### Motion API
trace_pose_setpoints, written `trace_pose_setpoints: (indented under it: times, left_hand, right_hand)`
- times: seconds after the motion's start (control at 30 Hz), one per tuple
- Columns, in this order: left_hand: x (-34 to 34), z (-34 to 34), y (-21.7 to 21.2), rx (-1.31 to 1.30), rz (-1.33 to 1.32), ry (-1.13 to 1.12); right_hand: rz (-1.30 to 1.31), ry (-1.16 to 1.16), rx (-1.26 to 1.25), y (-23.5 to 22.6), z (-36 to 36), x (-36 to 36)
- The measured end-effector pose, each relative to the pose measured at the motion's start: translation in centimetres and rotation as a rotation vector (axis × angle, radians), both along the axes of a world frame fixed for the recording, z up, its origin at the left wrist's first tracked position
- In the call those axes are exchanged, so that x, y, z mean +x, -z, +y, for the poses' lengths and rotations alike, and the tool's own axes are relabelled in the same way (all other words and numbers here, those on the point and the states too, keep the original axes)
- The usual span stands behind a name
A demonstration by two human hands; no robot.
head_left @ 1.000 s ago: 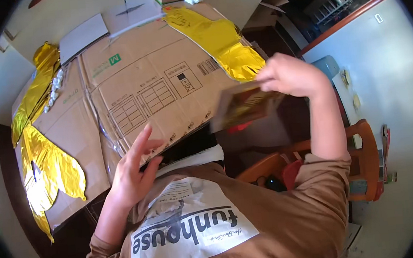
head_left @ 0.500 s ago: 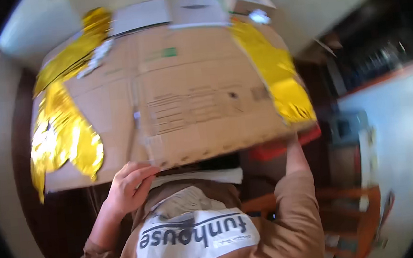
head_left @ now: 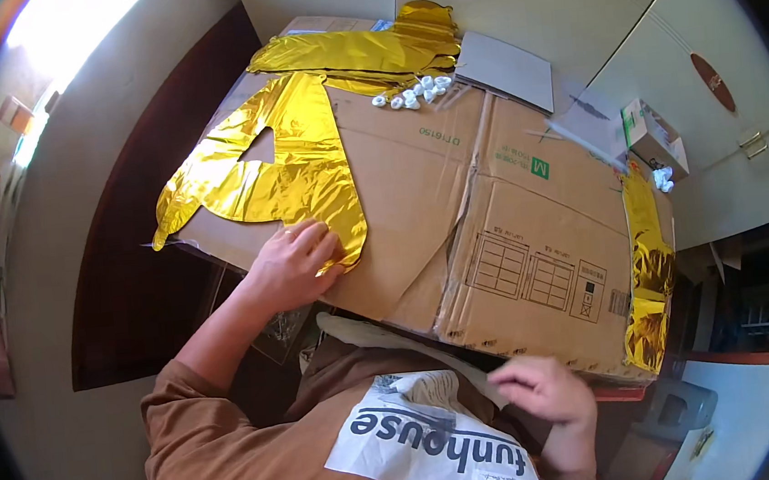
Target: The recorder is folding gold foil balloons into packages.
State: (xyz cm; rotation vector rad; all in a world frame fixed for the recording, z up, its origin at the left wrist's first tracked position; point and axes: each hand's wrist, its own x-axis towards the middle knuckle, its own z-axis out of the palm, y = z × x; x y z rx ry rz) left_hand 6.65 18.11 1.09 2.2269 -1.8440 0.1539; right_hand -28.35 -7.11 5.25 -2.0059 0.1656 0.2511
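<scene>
1. Grip, left: your left hand (head_left: pixel 293 262) is resting with curled fingers on the near right leg of the holed gold foil (head_left: pixel 299 147). The finger pads are facing away from view, so you cannot tell whether they are pinching the film or only pressing it.

2. Grip, right: your right hand (head_left: pixel 544 391) is hovering by the near edge of the cardboard (head_left: pixel 397 175), fingers loosely parted, with nothing visible between them.

3. Location: the holed gold foil is lying wrinkled on the left part of the cardboard, its left leg tip reaching the near left edge.

4. Tearing hazard: if you are dragging by that one leg, you are risking a split, probably at the narrow band beside the triangular opening, because one hand is taking the whole pull.

5. Creasing hazard: if you are pressing hard with curled fingers, you are risking sharp folds in the thin film.

6. Snagging hazard: the foil's top is meeting the far gold foil (head_left: pixel 323 55); whether it is overlapping you cannot tell. A sudden pull could be shifting both, and scattering the small white pieces (head_left: pixel 427 83) lying beside them.

7. Slipping hazard: with the left leg tip lying at the edge, a careless sleeve could be sweeping the foil off.
</scene>
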Motion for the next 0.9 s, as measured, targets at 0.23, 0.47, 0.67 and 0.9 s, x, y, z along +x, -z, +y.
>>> trace_pose_setpoints:
  times: [0.23, 0.47, 0.67, 0.9]
  left_hand:
    - [0.2, 0.4, 0.6, 0.099, 0.022, 0.166]
    - [2.4, 0.1, -0.3, -0.192, 0.556, -0.039]
    - [6.0, -0.1, -0.3, -0.056, 1.374, -0.442]
    - [9.8, -0.5, -0.2, -0.520, 1.397, -0.496]
  right_hand:
    - [-0.475, -0.051, -0.397, 0.0, 1.6, 16.6]
    - [-0.667, 0.044, -0.567, 4.2, 4.4, 24.2]
    - [-0.746, 0.163, -0.653, 5.0, 6.3, 25.2]
    - [-0.683, -0.055, -0.820, 5.9, 6.8, 26.1]
